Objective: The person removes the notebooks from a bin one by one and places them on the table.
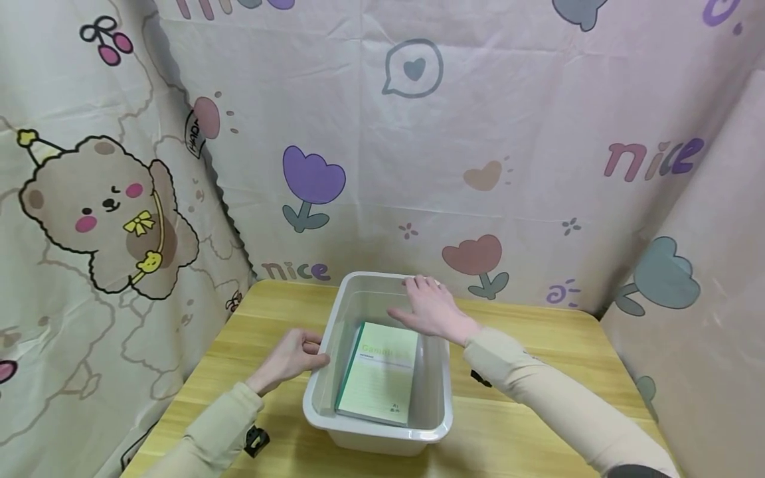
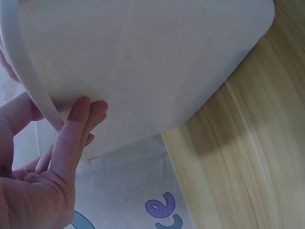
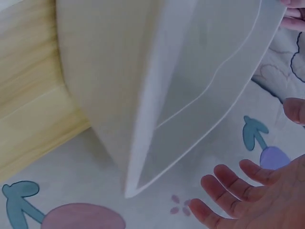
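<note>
A white plastic bin (image 1: 378, 433) stands on the wooden table, its long side running away from me. Inside, a notebook (image 1: 382, 378) with a pale green cover and dark green spine lies flat on the bottom. My left hand (image 1: 291, 358) pinches the bin's left rim, with the thumb on the rim and the fingers against the outer wall in the left wrist view. Over the far right corner is my right hand (image 1: 435, 311), its fingers spread and holding nothing. In the right wrist view the right fingers (image 3: 233, 183) show apart from the rim.
The wooden table (image 1: 538, 411) reaches out on both sides of the bin. A printed cloth (image 1: 370, 133) hangs behind it and along both sides. Small black devices (image 1: 255, 441) sit at the wrists.
</note>
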Demonstrator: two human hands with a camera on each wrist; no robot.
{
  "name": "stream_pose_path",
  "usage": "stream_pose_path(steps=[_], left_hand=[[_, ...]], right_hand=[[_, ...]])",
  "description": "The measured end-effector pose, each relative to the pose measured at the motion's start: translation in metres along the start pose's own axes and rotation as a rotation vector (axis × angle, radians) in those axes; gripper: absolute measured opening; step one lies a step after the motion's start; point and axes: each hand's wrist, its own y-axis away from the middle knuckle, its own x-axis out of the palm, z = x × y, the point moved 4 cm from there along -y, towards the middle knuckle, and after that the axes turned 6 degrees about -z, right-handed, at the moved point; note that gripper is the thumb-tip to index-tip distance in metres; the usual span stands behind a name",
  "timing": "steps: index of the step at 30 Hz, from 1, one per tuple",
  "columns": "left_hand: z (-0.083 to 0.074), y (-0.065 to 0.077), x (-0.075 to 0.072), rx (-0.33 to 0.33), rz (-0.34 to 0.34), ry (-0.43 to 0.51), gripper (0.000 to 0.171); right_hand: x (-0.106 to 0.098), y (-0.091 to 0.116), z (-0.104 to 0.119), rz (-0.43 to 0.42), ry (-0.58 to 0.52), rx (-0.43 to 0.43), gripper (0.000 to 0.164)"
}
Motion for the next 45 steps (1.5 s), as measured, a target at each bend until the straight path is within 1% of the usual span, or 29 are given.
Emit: stream_pose_path(steps=[3,9,13,19,26,31,38,42,45], left_hand=[[0.000,0.000,0.000,0.001,-0.001,-0.004,0.040],[-0.004,-0.001,0.000,0.021,0.009,-0.019,0.039],[-0.006,-0.003,0.001,0.018,0.014,-0.028,0.039],[-0.005,-0.003,0.003,0.033,0.004,-0.045,0.036],[-0.005,0.002,0.007,0.049,0.015,-0.046,0.037],[-0.006,0.004,0.007,0.067,0.021,-0.053,0.039],[-0.005,0.009,0.006,0.055,0.016,-0.062,0.039],[-0.005,0.011,0.007,0.054,0.022,-0.052,0.039],[-0.006,0.012,0.008,0.055,0.024,-0.037,0.040]], right_hand=[[0.005,-0.006,0.009,0.022,0.012,-0.010,0.070],[0.025,-0.023,0.020,0.062,0.028,0.002,0.069],[0.038,-0.032,0.023,0.099,0.035,0.034,0.071],[0.053,-0.045,0.030,0.156,0.012,0.097,0.073],[0.074,-0.047,0.034,0.215,-0.012,0.137,0.080],[0.097,-0.045,0.032,0.208,-0.009,0.179,0.079],[0.136,-0.043,0.033,0.200,0.005,0.227,0.074],[0.158,-0.039,0.033,0.179,0.037,0.231,0.076],[0.173,-0.036,0.031,0.141,0.079,0.224,0.078]])
